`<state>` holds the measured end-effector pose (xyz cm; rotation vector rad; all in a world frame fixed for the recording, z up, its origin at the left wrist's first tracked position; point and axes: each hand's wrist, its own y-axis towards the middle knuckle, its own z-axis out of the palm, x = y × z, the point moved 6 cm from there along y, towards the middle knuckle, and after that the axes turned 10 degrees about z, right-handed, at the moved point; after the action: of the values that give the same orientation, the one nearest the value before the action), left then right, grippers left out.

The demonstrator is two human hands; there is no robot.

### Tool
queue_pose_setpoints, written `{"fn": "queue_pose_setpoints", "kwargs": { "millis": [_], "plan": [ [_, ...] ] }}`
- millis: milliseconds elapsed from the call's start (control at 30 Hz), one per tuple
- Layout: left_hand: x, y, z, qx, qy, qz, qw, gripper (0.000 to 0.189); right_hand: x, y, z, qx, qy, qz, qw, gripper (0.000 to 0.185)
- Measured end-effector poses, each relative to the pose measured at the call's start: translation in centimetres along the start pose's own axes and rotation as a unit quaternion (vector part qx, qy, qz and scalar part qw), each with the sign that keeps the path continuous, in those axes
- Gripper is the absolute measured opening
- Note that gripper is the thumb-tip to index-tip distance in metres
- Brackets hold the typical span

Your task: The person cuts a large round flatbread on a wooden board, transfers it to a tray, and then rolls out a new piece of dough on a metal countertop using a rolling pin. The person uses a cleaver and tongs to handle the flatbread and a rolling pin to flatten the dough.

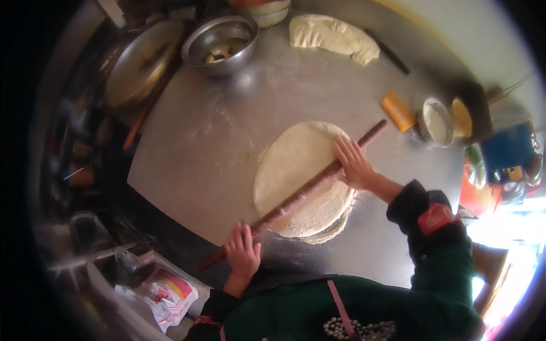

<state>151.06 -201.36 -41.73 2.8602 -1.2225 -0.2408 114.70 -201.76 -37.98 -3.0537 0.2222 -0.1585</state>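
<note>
A round, flattened sheet of dough (pixel 294 157) lies on the metal worktop, with loose flour along its near right edge. Across it, slanting from lower left to upper right, rests a long wooden rolling pin (pixel 298 197). My left hand (pixel 244 252) lies on the pin's lower left part, off the dough, fingers extended. My right hand (pixel 353 165) presses flat over the upper right part of the pin, above the dough's right side. A larger slab of dough (pixel 332 36) lies at the far side of the worktop.
A steel bowl (pixel 222 64) with some contents stands at the back left, beside a large round pan (pixel 143 64). A dark rod (pixel 390 53) lies by the dough slab. An orange block-like object (pixel 399 111) and a bowl of flour (pixel 436 121) stand at right. Printed bags (pixel 172 294) are at lower left.
</note>
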Motion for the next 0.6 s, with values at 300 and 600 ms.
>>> {"fn": "queue_pose_setpoints", "kwargs": {
  "millis": [300, 600],
  "plan": [
    [12.2, 12.1, -5.1, -0.057, 0.207, -0.186, 0.959, 0.054, 2.9, 16.3, 0.4, -0.097, -0.005, -0.01, 0.995, 0.066],
    [7.8, 14.4, 0.6, 0.001, 0.048, -0.077, 0.996, 0.058, -1.8, 13.9, 0.0, -0.002, -0.031, -0.006, 1.0, 0.061]
  ]
}}
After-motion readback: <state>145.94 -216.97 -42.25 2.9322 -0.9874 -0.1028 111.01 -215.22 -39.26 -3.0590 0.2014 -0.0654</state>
